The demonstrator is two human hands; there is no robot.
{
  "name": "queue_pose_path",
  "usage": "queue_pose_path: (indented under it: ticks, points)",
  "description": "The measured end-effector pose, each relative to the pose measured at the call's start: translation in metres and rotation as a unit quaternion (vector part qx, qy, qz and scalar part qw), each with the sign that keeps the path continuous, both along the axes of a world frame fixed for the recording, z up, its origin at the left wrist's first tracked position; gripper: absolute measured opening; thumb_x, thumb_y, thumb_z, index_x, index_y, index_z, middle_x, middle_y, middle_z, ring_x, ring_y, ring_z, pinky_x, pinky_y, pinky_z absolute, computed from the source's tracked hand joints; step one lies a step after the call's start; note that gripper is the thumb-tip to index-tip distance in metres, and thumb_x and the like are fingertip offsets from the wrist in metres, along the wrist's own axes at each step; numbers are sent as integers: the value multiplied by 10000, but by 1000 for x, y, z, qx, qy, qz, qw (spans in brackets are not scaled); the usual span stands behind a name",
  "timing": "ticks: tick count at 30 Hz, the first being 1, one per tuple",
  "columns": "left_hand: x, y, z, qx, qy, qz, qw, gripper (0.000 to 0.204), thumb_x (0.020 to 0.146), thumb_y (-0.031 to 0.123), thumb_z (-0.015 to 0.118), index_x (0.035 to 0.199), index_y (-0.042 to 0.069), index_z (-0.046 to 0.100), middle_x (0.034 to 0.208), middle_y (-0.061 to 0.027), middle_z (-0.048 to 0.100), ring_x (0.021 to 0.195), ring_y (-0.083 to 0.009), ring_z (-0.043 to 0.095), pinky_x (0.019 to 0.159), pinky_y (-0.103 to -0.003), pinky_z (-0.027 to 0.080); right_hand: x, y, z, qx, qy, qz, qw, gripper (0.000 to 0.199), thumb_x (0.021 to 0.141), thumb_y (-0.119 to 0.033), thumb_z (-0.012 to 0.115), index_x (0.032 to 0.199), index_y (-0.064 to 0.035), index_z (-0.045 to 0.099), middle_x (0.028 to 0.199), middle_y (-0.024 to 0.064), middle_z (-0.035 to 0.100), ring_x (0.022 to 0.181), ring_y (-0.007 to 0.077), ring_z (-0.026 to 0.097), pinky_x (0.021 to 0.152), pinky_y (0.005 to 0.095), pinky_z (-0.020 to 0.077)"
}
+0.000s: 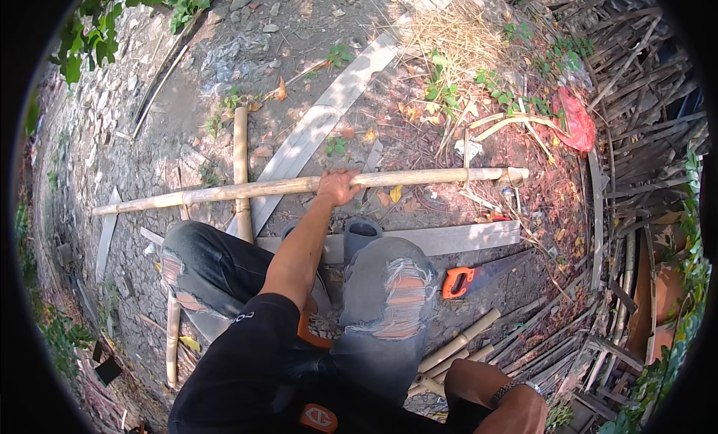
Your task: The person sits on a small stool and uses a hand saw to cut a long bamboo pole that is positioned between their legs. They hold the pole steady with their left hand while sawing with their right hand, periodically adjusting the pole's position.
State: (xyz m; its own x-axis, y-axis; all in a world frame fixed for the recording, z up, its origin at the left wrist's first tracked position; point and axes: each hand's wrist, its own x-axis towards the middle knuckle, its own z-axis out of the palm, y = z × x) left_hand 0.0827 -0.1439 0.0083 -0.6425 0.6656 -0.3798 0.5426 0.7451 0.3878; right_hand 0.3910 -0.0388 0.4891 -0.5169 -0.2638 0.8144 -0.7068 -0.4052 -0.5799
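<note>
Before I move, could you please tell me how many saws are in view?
1 visible: the orange-handled saw, lying right of the right knee. The orange item between the legs is partly hidden, so another is possible.

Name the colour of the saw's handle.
The saw's handle is mostly orange; it shows best in the head view.

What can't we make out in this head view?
Head view, right hand: fingers cut off by the lower edge; any hold unknown.
Head view, left hand: palm hidden by its own back; gripping or just pressing the bamboo pole, unclear.
Head view, orange object: partly hidden by the left sleeve; kind unclear.
</note>
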Motion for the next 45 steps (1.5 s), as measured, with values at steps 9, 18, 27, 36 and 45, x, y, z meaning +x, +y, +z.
queue_pose_path:
  ticks: [9, 18, 27, 36, 45]
  points:
    - [-26, 1, 13, -76, -17, -17, 997, 674, 973, 676, 500, 1422, 188, 616, 1165, -217, 741, 1160, -387, 694, 1014, -518, 534, 3, -16, -7, -42, -41, -121, 991, 337, 1088, -383, 500, 1392, -240, 530, 1086, 121, 704, 820, 257, 692, 660, 426, 526]
    - [12, 5, 11, -48, -76, 17, 996, 632, 968, 655, 525, 1345, 166, 660, 1184, -193, 742, 1163, -372, 692, 1012, -511, 532, 12, -11, -16, -57, -58, -166, 983, 274, 1089, -366, 486, 1319, -246, 574, 1069, 127, 702, 786, 259, 685, 638, 425, 521]
    - [8, 23, -6, -31, 1, 56, 998, 695, 970, 701, 495, 1394, 158, 590, 1130, -213, 751, 1101, -372, 721, 982, -533, 538, 15, -15, -11, -59, -62, -199, 976, 234, 1090, -349, 472, 1246, -251, 617, 1053, 132, 700, 752, 261, 677, 615, 424, 515]
    - [6, -10, 7, -68, -1, 29, 997, 665, 974, 696, 488, 1288, 126, 625, 1083, -201, 762, 1068, -360, 732, 930, -512, 560, 14, -9, -8, -77, -80, -182, 977, 223, 1090, -322, 448, 1159, -244, 645, 1026, 136, 698, 716, 262, 668, 595, 426, 511]
    - [40, 35, -6, -5, -10, 9, 1000, 630, 959, 671, 533, 1294, 150, 644, 1038, -194, 763, 1016, -371, 734, 913, -502, 561, 21, 60, -117, -270, -166, -349, 882, 143, 864, -60, 650, 999, -22, 673, 909, 110, 682, 751, 247, 703, 749, 396, 590]
